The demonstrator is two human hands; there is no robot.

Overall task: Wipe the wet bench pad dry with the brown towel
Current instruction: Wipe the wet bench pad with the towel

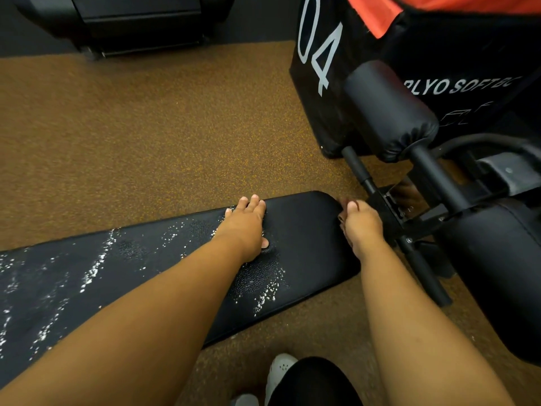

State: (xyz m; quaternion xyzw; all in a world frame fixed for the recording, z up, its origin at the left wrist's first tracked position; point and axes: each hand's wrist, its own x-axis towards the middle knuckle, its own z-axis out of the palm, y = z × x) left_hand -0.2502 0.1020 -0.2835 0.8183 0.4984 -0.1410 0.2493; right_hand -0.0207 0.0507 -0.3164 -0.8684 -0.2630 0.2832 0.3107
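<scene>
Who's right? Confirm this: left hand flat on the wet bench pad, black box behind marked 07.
Wrong number: the head view shows the black box marked 04, not 07. The left hand does lie flat on the wet bench pad.

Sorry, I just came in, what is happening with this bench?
A person leans over a black bench pad that is dotted with white droplets. The left hand lies flat on the pad with straight fingers. The right hand is at the pad's end, by the frame; its grip is unclear. No brown towel is visible, so wiping is not under way.
</scene>
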